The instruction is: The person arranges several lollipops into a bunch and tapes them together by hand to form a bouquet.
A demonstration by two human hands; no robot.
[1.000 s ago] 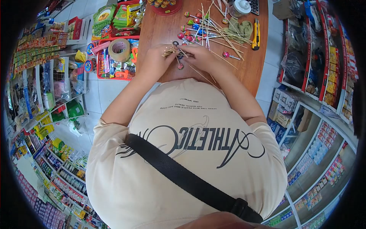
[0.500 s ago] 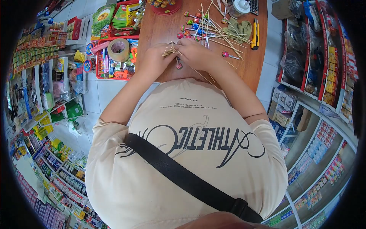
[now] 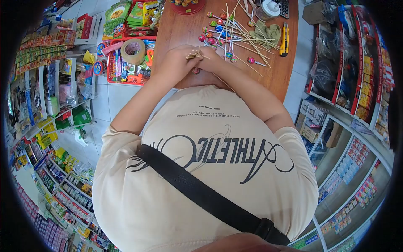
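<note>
Over the wooden table's near edge, my left hand (image 3: 180, 60) has its fingers wrapped round a bundle of thin sticks (image 3: 193, 54), whose ends poke out at the top. My right hand (image 3: 208, 59) presses against it, fingers closed on the sticks too; a long stick runs down from under it. A lollipop (image 3: 196, 70) shows just below the hands. Beyond them lie several wrapped lollipops (image 3: 219, 28) and loose wooden sticks (image 3: 252, 38), crossing one another. One lollipop (image 3: 251, 60) lies apart, right of my right hand.
A yellow cutter (image 3: 284, 40), a green cloth (image 3: 268, 32) and a lidded jar (image 3: 268, 10) stand or lie at the table's right. Left of the table, a red basket (image 3: 110, 71) holds a tape roll (image 3: 133, 51) and small goods. Stocked shelves line both sides.
My hands have drawn closer together round the bundle, and my right hand has come down slightly. The table and the things on it appear shifted slightly to the right in view.
</note>
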